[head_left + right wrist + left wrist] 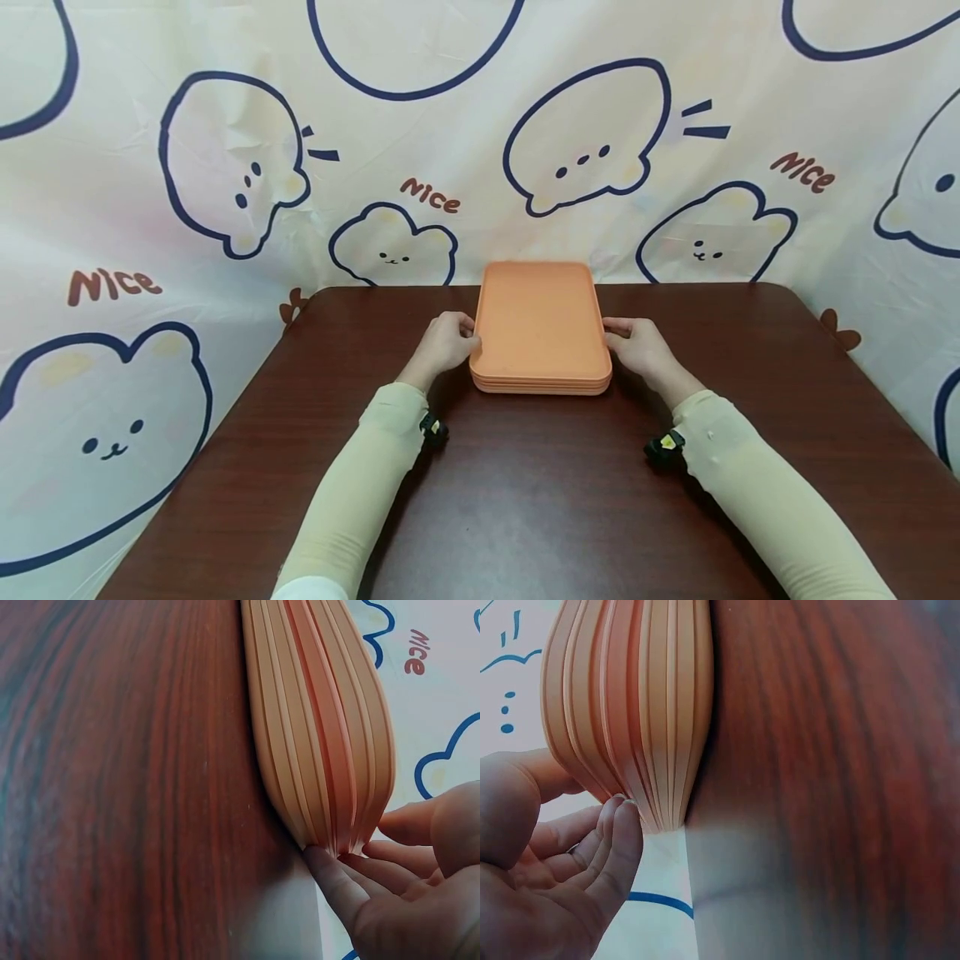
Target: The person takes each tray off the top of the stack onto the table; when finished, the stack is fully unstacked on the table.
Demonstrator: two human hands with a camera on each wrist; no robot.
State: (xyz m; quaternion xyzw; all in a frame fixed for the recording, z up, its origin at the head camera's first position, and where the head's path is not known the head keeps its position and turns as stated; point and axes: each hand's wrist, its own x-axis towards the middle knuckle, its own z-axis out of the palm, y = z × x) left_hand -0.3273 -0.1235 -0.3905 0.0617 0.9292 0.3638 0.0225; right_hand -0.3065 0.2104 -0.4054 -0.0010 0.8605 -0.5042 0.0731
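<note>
Flanking the stack of orange trays (540, 325) from both sides, held its opposite edges with the left hand (446, 340) and right hand (637, 345). Placed thumbs toward the upper rims and fingers lower along the sides, probably to span several trays together rather than the top one alone. Rested the stack between both hands on the tabletop (517, 508), long sides toward them, likely for an even hold. Set both hands nearly opposite each other, presumably against tilting.
</note>
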